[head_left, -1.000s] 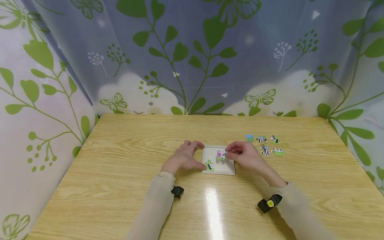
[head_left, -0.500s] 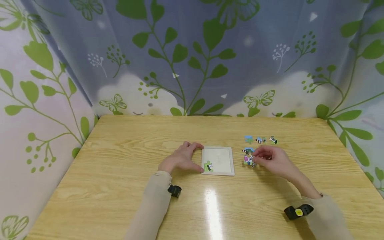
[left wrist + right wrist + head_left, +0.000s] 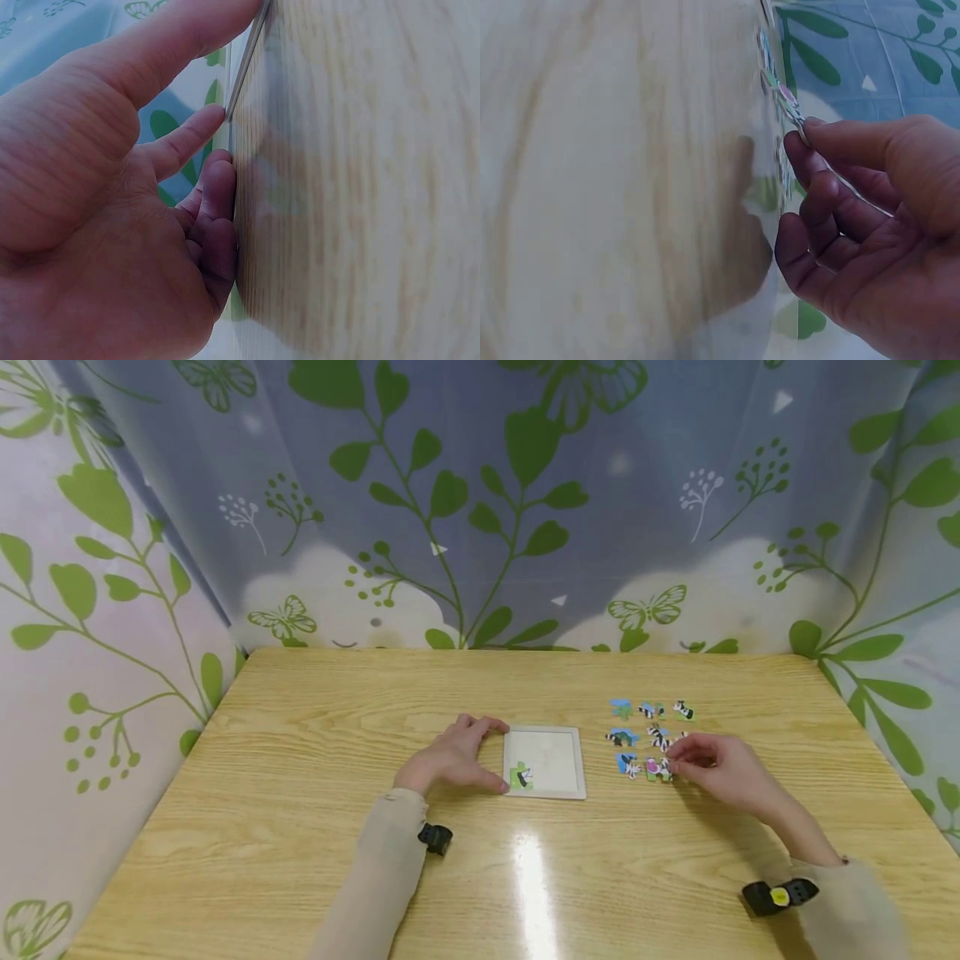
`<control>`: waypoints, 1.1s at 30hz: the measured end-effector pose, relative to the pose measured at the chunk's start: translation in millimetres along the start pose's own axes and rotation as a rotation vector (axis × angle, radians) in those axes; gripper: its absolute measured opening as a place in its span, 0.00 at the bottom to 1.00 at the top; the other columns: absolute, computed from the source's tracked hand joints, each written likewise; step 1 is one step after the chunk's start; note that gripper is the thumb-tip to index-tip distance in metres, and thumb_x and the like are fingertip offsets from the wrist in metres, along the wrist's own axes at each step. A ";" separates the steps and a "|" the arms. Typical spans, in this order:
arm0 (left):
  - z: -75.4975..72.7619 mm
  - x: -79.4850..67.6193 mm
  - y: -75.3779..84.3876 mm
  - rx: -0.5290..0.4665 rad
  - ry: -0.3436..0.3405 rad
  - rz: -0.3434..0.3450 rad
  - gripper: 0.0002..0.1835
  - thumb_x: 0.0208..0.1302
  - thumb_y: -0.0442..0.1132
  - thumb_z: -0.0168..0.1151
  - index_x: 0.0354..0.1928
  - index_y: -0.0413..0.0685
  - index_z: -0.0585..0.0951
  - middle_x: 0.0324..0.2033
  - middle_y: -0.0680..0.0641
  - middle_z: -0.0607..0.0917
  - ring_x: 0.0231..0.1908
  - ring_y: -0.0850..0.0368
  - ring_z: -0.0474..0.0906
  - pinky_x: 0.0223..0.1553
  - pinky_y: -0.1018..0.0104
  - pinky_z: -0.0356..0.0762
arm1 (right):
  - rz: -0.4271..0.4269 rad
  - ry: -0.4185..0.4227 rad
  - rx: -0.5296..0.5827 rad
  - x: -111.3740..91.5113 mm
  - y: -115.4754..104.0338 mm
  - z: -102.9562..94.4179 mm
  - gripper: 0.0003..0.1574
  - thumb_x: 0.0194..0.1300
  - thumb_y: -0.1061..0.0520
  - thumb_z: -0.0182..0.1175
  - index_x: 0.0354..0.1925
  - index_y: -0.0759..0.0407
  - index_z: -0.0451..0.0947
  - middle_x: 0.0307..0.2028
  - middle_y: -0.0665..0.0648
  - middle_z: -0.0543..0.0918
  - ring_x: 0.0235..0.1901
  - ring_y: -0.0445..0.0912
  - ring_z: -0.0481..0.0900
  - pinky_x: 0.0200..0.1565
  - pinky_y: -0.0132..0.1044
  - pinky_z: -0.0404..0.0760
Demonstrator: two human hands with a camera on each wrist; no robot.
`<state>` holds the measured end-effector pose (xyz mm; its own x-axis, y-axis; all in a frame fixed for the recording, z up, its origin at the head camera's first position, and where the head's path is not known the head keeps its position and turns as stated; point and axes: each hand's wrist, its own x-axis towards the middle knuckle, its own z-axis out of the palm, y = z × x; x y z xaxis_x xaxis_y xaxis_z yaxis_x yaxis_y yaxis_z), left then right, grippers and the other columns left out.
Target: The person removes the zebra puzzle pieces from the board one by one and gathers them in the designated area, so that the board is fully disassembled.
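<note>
My left hand (image 3: 453,756) rests at the left side of a pale puzzle tray (image 3: 582,764), its index finger at the far corner and its thumb at the near corner. A green, black and white puzzle piece (image 3: 521,776) lies in the tray's near left corner. To the right, my right hand (image 3: 723,771) pinches a pink, white and green puzzle piece (image 3: 657,769) between thumb and fingertips, low over the table. That piece (image 3: 787,101) appears edge-on in the right wrist view. In the left wrist view, the thumb and index finger of the left hand (image 3: 112,195) reach the tray's thin edge (image 3: 244,75).
Several loose puzzle pieces lie in rows right of the tray, among them a blue and green piece (image 3: 621,707), a cow-patterned piece (image 3: 683,710) and a striped piece (image 3: 659,738). The wooden table (image 3: 337,710) meets a leaf-patterned curtain (image 3: 487,510) behind.
My right hand has moved from over the tray to the right with the pink puzzle piece, and is now among the loose pieces. The left hand has stayed at the tray.
</note>
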<state>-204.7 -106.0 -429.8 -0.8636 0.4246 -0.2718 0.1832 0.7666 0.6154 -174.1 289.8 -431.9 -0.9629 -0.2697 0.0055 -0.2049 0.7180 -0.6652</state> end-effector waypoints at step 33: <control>0.3 0.0 0.1 0.002 0.001 0.000 0.46 0.50 0.52 0.80 0.72 0.64 0.69 0.58 0.46 0.70 0.53 0.51 0.66 0.60 0.49 0.71 | -0.109 -0.061 0.027 20.8 -48.1 42.9 0.06 0.70 0.56 0.65 0.44 0.55 0.85 0.35 0.51 0.87 0.31 0.39 0.81 0.29 0.33 0.78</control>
<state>-204.5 -105.8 -430.0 -0.8643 0.4239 -0.2708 0.1843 0.7677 0.6137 -176.7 222.1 -431.8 -0.9226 -0.3842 0.0343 -0.3025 0.6652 -0.6826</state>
